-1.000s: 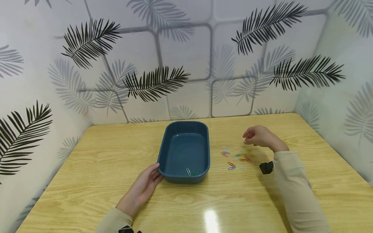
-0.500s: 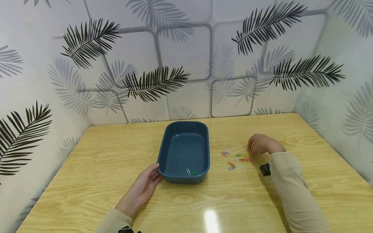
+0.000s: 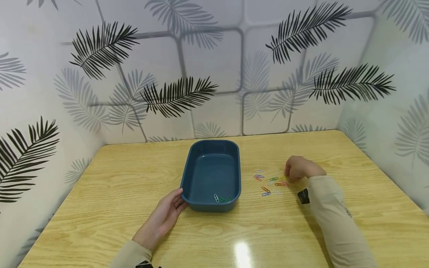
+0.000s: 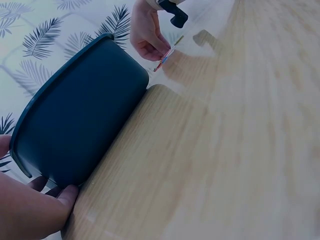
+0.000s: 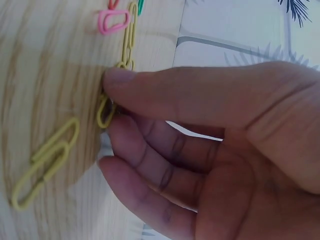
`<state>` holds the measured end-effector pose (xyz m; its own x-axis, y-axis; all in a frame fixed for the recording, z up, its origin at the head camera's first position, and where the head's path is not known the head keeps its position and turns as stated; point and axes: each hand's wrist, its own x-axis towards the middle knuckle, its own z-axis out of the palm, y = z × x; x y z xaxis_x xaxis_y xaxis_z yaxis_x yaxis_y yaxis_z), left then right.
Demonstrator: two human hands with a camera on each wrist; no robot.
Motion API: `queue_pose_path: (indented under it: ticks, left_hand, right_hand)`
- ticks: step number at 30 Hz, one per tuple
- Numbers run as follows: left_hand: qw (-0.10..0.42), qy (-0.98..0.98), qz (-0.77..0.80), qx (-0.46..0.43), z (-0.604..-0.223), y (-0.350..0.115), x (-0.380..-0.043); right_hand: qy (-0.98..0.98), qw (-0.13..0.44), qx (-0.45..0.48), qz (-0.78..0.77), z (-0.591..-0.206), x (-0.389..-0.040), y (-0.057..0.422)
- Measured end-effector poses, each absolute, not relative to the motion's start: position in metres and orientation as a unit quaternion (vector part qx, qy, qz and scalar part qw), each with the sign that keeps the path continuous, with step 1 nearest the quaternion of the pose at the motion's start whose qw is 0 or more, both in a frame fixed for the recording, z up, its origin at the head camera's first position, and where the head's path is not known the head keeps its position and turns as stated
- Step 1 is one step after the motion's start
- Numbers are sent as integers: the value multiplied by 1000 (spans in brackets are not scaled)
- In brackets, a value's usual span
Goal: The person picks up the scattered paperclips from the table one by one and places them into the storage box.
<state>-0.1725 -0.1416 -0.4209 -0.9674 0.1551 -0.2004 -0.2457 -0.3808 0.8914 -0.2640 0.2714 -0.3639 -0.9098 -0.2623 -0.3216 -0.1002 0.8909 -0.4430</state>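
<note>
As tray (image 3: 214, 171) holds paperclips (image 3: 216, 198), left grip (image 3: 168, 211) clasping it, right grip (image 3: 302, 167) pinching yellow clip (image 5: 100, 114)

One tray (image 3: 212, 207); one table (image 3: 134, 167); two hands (image 3: 168, 214); more than a dozen paper clips (image 5: 49, 175)

We can read no words, labels, brands, numbers or signs in any view; a dark marking (image 3: 348, 212) on the right sleeve (image 3: 335, 219) is too small for us to decipher.

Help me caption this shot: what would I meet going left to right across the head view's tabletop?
Left hand, blue tray, farther blue paper clip, green paper clip on the tabletop, right hand.
</note>
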Motion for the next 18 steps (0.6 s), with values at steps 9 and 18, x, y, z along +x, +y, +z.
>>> queue_pose_path:
  ticks: [9,18]
  left_hand:
    - [122,538,833,-44,-420,-141,-172]
    - [120,538,833,-47,-419,-140,-173]
  right_hand:
    - [947,194,-106,-232,-363,-265,274]
    - [942,163,-139,-260,-362,-268,277]
